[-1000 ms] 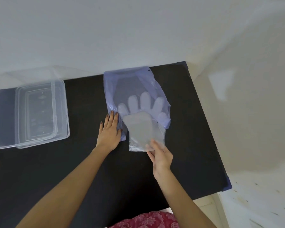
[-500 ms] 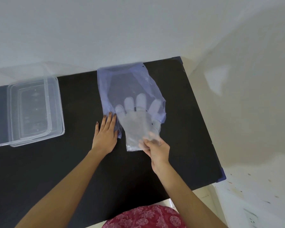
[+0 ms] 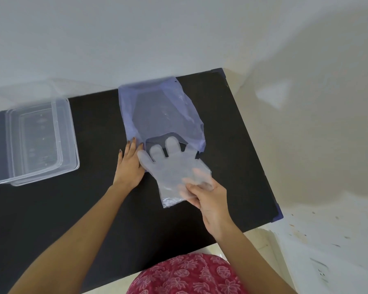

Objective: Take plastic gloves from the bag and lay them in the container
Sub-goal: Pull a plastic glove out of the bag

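A thin bluish plastic bag [image 3: 157,111] lies flat on the black table [image 3: 94,209], its mouth toward me. My left hand [image 3: 129,166] rests flat on the bag's near left corner, fingers together. My right hand [image 3: 206,194] pinches the cuff of a translucent plastic glove [image 3: 170,166]. The glove is mostly out of the bag; only its fingertips still lie under the bag's edge. A clear rectangular container [image 3: 70,145] stands on the table at the left, well apart from both hands.
A white wall runs behind the table. The table's right edge [image 3: 255,145] slants toward a pale floor. Red patterned clothing [image 3: 185,274] shows at the bottom, just below the table's near edge.
My right hand has pulled the glove toward me, out of the bag's mouth. My left hand has stayed pressed on the bag. The view has shifted slightly.
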The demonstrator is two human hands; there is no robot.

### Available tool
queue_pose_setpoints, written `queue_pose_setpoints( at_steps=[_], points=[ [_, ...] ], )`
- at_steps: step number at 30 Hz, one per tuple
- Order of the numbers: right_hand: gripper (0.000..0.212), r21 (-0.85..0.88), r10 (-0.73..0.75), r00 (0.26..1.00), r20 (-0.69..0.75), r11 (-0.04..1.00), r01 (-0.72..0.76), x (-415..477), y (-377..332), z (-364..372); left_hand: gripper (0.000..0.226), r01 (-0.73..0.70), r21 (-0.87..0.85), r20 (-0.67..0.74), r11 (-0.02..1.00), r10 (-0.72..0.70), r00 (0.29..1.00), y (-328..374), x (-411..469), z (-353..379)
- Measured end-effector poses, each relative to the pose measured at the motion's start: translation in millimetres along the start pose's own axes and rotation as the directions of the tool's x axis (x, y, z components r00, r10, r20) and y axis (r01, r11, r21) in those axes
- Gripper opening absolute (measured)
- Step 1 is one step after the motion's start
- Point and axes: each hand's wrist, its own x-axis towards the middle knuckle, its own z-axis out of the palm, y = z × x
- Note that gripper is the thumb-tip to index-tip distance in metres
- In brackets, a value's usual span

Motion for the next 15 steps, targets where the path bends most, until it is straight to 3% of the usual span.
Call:
queue_pose_setpoints(
  at_steps=[3,6,8,9,11,12,13,15],
  points=[
    [0.032,-0.019,-0.014,1.0,0.005,1.0,0.014,-5.2,-2.8,-5.7,0.051,0.034,-0.209,-0.097,0.977,-0.056,0.994,6.6,-14.8,-3.0],
    [0.032,-0.03,-0.005,1.0,0.005,1.0,0.005,-6.8,-0.4,-9.5,0.037,0.175,-0.54,-0.137,0.823,-0.291,0.947,27.0,-49.5,-8.1],
    [0.033,-0.031,0.001,1.0,0.023,1.0,0.0,-7.7,4.9,-12.3,0.027,0.239,-0.758,-0.095,0.607,-0.466,0.88,45.5,-76.2,-11.3],
    [0.033,-0.038,0.0,0.999,0.035,0.999,0.002,-7.8,8.6,-14.6,0.024,0.241,-0.867,-0.039,0.437,-0.54,0.841,55.6,-89.1,-12.1],
    [0.033,-0.052,-0.015,0.997,0.073,0.998,0.018,-8.1,17.4,-19.6,0.024,0.263,-0.96,0.158,0.094,-0.593,0.79,75.1,-111.1,-11.7],
    [0.033,-0.062,-0.019,0.996,0.088,0.998,0.025,-8.8,22.1,-22.0,0.026,0.289,-0.957,0.244,-0.01,-0.567,0.787,83.7,-121.2,-10.1],
    [0.033,-0.082,-0.019,0.996,0.088,0.996,0.026,-8.7,26.6,-24.7,0.03,0.316,-0.947,0.297,-0.057,-0.528,0.796,91.4,-130.0,-7.0],
    [0.033,-0.149,-0.016,0.998,0.064,0.989,0.025,-8.0,34.6,-30.2,0.041,0.335,-0.941,0.313,-0.045,-0.487,0.815,101.0,-141.1,1.8]
  ],
)
